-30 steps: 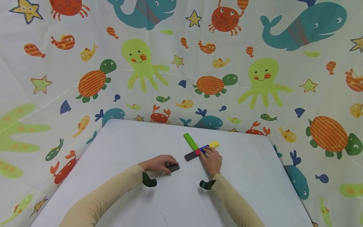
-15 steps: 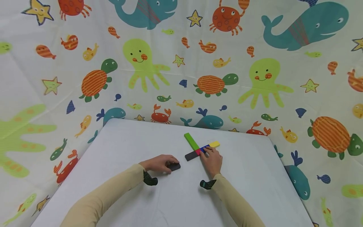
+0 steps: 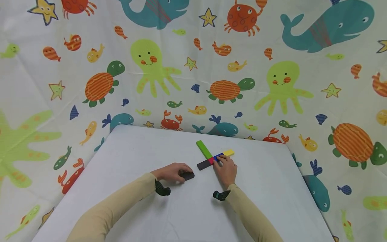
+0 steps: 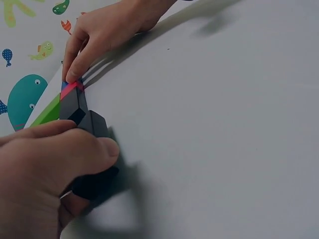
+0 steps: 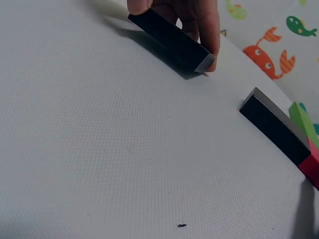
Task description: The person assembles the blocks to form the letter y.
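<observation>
My left hand (image 3: 173,172) pinches a loose black block (image 3: 188,175) between thumb and fingers. In the right wrist view this held black block (image 5: 172,40) tilts slightly above the white surface. To its right lies a row of blocks: black (image 3: 203,165), red (image 3: 211,161), blue (image 3: 217,157) and yellow (image 3: 229,152). A long green block (image 3: 204,149) runs away from the red one toward the back. My right hand (image 3: 227,171) grips the row at the blue block, its fingertips close to the red one. The held block and the row's black end are apart in the right wrist view.
A white table (image 3: 145,151) bears the blocks. Behind it hangs a white curtain (image 3: 187,37) printed with sea animals. Each wrist carries a dark strap-on device, the left device (image 3: 162,189) and the right device (image 3: 221,195). A small dark speck (image 5: 182,225) lies on the table.
My left hand has moved a little to the right with the black block, closer to the row. My right hand and the row have stayed in place.
</observation>
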{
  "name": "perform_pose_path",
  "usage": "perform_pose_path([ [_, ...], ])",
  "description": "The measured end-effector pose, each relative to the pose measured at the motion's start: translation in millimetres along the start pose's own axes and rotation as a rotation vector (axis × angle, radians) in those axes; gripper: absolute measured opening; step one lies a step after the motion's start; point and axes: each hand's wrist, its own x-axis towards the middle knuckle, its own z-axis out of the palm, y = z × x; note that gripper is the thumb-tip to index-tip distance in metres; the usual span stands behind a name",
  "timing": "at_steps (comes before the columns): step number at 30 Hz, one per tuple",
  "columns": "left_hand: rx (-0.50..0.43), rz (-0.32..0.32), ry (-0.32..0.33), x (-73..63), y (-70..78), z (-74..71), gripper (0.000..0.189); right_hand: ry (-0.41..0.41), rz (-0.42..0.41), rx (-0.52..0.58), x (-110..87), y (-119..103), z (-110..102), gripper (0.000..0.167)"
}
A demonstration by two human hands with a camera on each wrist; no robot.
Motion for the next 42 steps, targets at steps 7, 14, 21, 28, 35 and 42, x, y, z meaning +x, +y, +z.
perform_pose_path([
  [7,-0.109,-0.058,0.021,2.7,0.7,1.5,0.043,-0.003,0.007,-0.007,0.5,0.3,0.8,0.039],
  [14,-0.111,-0.035,0.065,10.6,-3.2,-0.6,0.041,-0.032,0.032,-0.012,0.3,-1.8,0.1,0.041],
  [21,-0.040,0.038,0.092,18.7,-7.3,1.8,0.041,-0.027,0.035,-0.014,-1.2,-2.7,0.1,0.040],
  [28,0.010,0.060,0.092,27.5,-3.9,5.4,0.043,-0.012,0.028,-0.017,-2.9,-4.4,-0.6,0.040],
  [35,0.037,0.034,0.106,29.8,2.1,3.9,0.044,0.007,0.008,-0.018,-2.3,-5.8,-1.6,0.038],
  [42,0.045,0.034,0.105,29.4,2.8,3.3,0.044,-0.001,0.015,-0.017,-2.0,-4.4,-1.9,0.039],
])
